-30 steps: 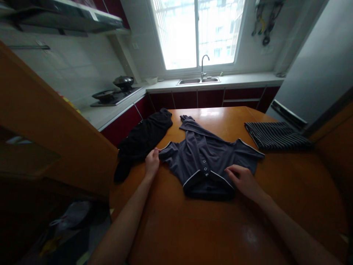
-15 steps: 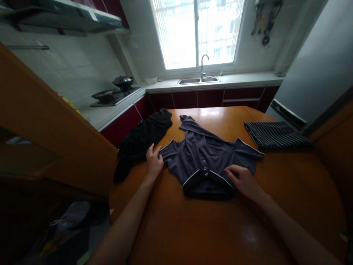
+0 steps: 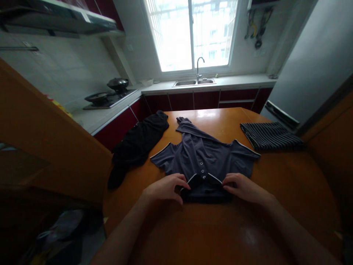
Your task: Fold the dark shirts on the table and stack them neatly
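Note:
A grey-blue polo shirt (image 3: 205, 156) with white trim and snap buttons lies spread on the wooden table (image 3: 220, 228), collar toward me. My left hand (image 3: 165, 187) rests at the collar's left side, fingers curled and pinching its edge. My right hand (image 3: 242, 187) grips the collar's right side the same way.
A black garment (image 3: 138, 143) lies at the table's left edge and partly hangs off. A folded striped cloth (image 3: 268, 135) sits at the right rear. Behind are a counter with a sink (image 3: 194, 82), a stove with pans (image 3: 109, 96), and a window. A wooden partition stands on the left.
My left hand left the shirt's left sleeve and moved right and toward me to the collar. My right hand shifted slightly onto the collar's right side. The view tilted a little.

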`<state>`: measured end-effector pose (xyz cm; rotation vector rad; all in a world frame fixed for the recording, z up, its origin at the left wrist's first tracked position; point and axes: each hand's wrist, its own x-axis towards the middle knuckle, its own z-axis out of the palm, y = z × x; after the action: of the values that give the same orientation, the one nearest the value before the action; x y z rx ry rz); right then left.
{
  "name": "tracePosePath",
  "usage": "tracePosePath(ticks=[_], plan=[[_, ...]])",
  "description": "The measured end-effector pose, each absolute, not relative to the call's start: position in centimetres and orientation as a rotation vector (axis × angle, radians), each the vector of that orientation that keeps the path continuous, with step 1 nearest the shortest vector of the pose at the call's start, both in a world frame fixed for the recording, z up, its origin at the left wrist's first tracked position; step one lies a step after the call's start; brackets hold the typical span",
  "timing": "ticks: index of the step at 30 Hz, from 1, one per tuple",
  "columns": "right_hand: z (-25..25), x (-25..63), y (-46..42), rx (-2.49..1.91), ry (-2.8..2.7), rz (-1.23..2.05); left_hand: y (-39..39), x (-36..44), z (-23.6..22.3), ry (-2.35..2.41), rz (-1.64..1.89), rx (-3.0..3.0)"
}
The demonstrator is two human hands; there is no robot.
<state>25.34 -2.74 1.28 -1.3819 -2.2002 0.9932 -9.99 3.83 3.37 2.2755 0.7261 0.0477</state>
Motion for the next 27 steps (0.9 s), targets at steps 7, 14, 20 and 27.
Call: tracePosePath(ticks=[7,14,20,27], plan=[[1.5,25.4,-3.1,-1.4,-2.247,1.051,3.1,-9.4,3.9,0.767,0.006,2.327],[2.6,24.3,-4.7,-1.408,-2.295,1.265,2.9,-10.3,3.7,0.744,-0.193,2.159],[4.0,23.5,-6.5,-1.24,-2.263,1.813,2.3,-10.9,3.8,0.626,-0.438,1.768],[4.5,23.7,-5.9,-1.221,-2.117,1.738,3.1,-8.9,3.9,0.839,0.273,1.982]])
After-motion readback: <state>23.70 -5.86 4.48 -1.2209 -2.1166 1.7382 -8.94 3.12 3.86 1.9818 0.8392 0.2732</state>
